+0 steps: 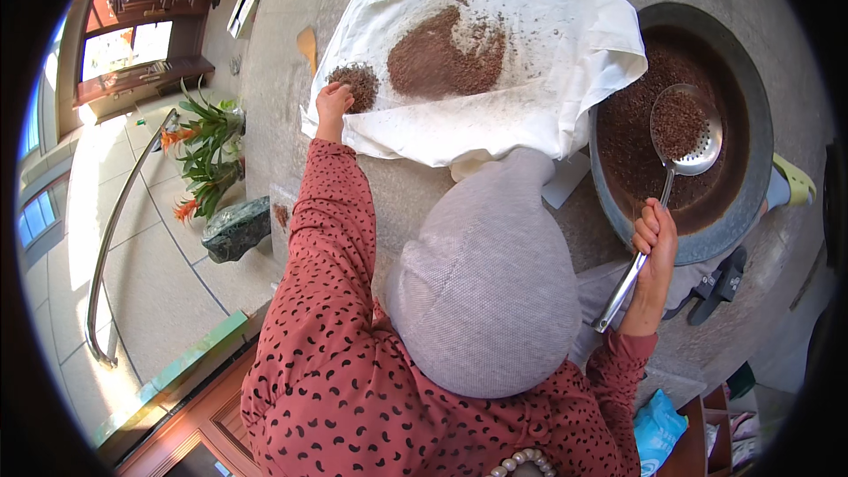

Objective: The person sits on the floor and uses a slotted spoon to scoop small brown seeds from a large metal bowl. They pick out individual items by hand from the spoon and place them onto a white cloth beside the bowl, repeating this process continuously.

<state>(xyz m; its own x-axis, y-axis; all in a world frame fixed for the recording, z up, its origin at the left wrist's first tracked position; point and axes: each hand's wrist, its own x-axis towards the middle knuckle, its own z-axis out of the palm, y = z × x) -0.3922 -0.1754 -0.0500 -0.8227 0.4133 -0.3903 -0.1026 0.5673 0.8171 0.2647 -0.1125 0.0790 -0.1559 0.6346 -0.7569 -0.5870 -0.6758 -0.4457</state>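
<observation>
My left hand (334, 103) touches the edge of a small pile of dark grains (360, 87) on a white cloth (530, 122); its fingers are bent, and whether they pinch anything is hidden. A larger heap of reddish-brown grains (430, 59) lies spread mid-cloth. At the right, my right hand (654, 235) grips the metal handle of a perforated skimmer (705, 158). The skimmer's bowl, partly filled with wet grains, is over a large round metal basin (762, 99) of brown liquid and grains. The cloth's right edge meets the basin's rim.
A wooden spatula (307, 46) lies left of the cloth. My grey-clad leg (490, 278) is bent between my arms. Farther left are potted plants (212, 139), a dark green stone (238, 228) and a curved metal rail (122, 212). Dark sandals (719, 285) lie below the basin.
</observation>
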